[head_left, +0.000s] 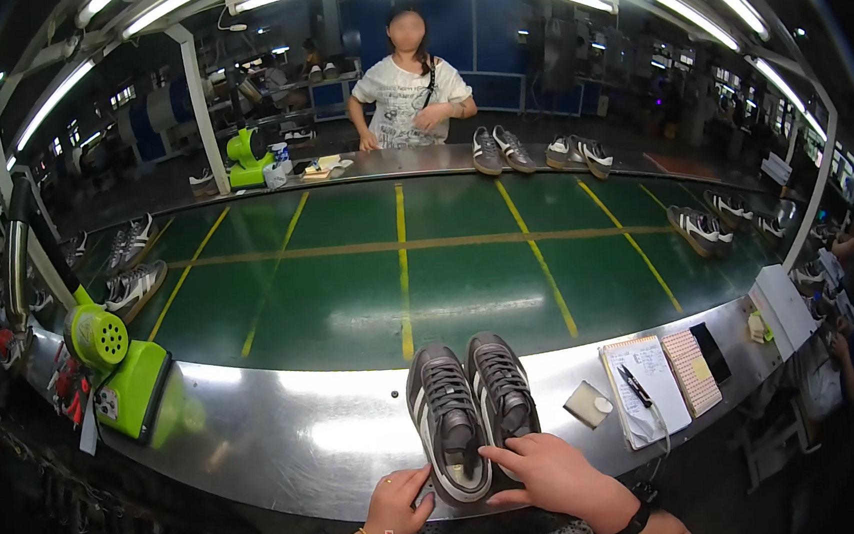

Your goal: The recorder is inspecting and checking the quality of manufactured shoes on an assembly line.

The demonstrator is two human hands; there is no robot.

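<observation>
Two dark grey sneakers with pale side stripes stand side by side on the metal ledge, toes pointing away from me: a left sneaker (447, 416) and a right sneaker (502, 387). My left hand (396, 505) is open, its fingertips touching the left sneaker's outer side near the heel, thumb apart. My right hand (554, 473) covers the right sneaker's heel. Its index finger reaches over the left sneaker's collar, with the thumb behind that heel. The remaining right fingers are partly hidden.
A green conveyor belt (349, 293) with yellow lines runs beyond the metal ledge (292, 458), carrying more sneakers (700, 230). A lime-green machine (125, 376) stands at left. Right of me lie a notebook (644, 416) with a pen, and a phone (711, 353). A person (409, 98) stands opposite.
</observation>
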